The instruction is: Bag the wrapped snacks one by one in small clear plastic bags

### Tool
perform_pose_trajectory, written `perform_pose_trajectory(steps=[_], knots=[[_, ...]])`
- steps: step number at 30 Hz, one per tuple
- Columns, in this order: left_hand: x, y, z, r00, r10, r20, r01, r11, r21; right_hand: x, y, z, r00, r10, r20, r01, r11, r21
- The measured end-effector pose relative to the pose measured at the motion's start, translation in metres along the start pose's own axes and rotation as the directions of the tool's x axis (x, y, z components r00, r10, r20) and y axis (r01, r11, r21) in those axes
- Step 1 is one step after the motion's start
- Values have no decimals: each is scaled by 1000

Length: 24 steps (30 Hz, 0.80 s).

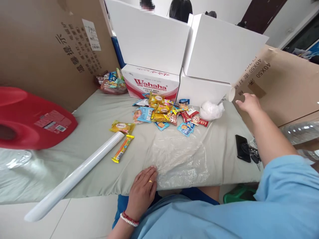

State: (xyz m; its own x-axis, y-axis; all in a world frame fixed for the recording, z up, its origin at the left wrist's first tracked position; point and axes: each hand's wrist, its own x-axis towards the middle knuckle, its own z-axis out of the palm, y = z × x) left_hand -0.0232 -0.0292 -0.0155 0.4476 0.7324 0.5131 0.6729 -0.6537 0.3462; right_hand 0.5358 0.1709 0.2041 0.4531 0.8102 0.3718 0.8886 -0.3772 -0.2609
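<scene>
Largest: the table under a pale grey-green cloth (224,156). At its left stands a tall brown cardboard panel (37,49), printed sideways with 温馨提示; the smaller lines are not legible to me. At right, a second brown cardboard panel (294,79) reads "40X50" twice. Two blank white panels (152,36) rise at the back, the left one above a white-and-red carton (152,83) lettered "Wahaha PURIFIED WATER". A red plastic jug (32,116) bears a barcode label, its text too small to read. A long clear-film roll (79,174) slants over the front edge.

Thin transparent plastic bag (183,157): spread flat before me, by the table's front edge. My left hand (143,184) rests relaxed, palm down, grasping nothing, fingertips at the bag's left edge. My right hand (251,103) is stretched out unclenched, nothing in it, just beside a small white cylindrical cup (232,94).

Centre: a heap of yellow, blue and red snack packets (163,109), brands unreadable. Near it, a crumpled ball of white plastic (211,110). At right, a black rectangular phone (243,148).
</scene>
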Motion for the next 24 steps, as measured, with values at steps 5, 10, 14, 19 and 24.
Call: perform_pose_trajectory(steps=[5, 10, 14, 19, 24], knots=[[3, 0, -11, 997, -72, -15, 66, 971, -228, -137, -60, 38, 941, -334, 59, 331, 941, 66], [31, -10, -57, 975, -221, -35, 194, 913, -360, -322, -99, 64, 509, -834, 212, 717, 547, 432], [105, -61, -85, 891, -415, -182, 353, 887, -297, -371, -87, 71, 659, -726, 196, 605, 667, 436], [239, -192, -78, 758, -616, -216, 617, 784, -70, -373, -64, 96, 725, -674, 142, 581, 708, 401], [319, -296, -70, 717, -684, -133, 697, 709, 107, -379, -65, 101, 738, -666, 107, 590, 714, 378]])
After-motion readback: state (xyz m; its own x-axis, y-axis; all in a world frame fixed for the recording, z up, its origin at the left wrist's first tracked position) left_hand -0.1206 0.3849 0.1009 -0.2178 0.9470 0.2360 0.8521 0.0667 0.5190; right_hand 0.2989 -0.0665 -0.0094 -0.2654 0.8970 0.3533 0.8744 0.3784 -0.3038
